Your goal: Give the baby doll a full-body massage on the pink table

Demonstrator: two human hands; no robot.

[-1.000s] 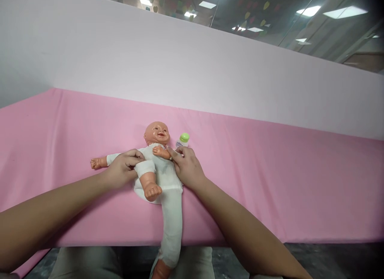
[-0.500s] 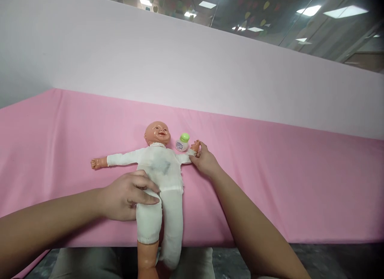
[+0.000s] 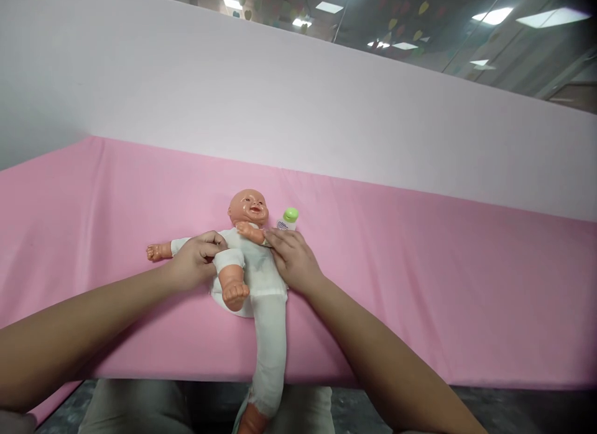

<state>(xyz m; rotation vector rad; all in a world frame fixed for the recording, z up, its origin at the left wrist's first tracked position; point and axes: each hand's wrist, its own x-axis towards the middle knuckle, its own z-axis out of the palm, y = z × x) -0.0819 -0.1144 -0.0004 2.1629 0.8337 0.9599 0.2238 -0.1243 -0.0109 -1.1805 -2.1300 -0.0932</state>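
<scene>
A baby doll [image 3: 254,266] in a white suit lies on its back on the pink cloth [image 3: 420,285], head away from me. My left hand [image 3: 196,260] grips the doll's bent leg, folded up over its belly. My right hand [image 3: 291,260] holds the doll's arm folded across its chest. The doll's other arm stretches out to the left, and its other leg hangs over the near table edge. A small white bottle with a green cap [image 3: 288,217] stands just beyond my right hand, beside the doll's head.
A pale pink backdrop [image 3: 280,98] rises behind the pink cloth. The table's near edge runs just above my lap [image 3: 130,409]. Ceiling lights and hanging decorations show above the backdrop.
Half a second ago the doll lay spread out, both legs down and arm out. Now my left hand has folded its leg up and my right hand has folded its arm across the chest.
</scene>
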